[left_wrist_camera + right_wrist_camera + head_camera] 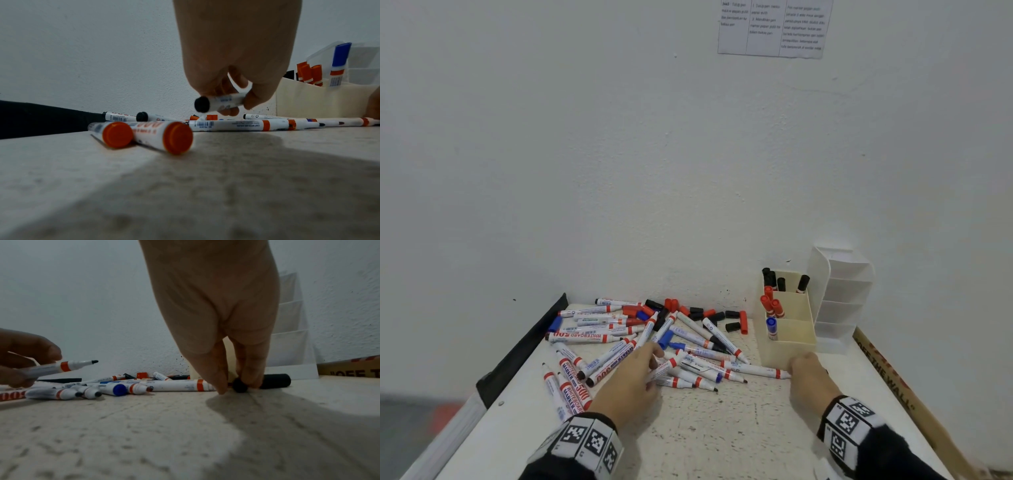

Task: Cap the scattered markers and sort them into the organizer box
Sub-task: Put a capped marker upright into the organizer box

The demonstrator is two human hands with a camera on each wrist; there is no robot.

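Several uncapped white markers (616, 342) lie in a heap on the speckled table (722, 428), with loose red, black and blue caps (709, 315) behind them by the wall. My left hand (650, 363) grips a black-tipped uncapped marker (224, 101) just above the heap; its tip shows in the right wrist view (61, 367). My right hand (234, 384) is down on the table in front of the cream organizer box (791, 346), thumb and fingers pinching a black cap (239, 387). The box holds capped black, red and blue markers in separate compartments.
A white tiered organizer (839, 298) stands behind and right of the cream box against the wall. A black panel (524, 346) borders the table's left side, and a printed cardboard strip (887, 377) runs along the right. A paper sheet (774, 27) hangs on the wall.
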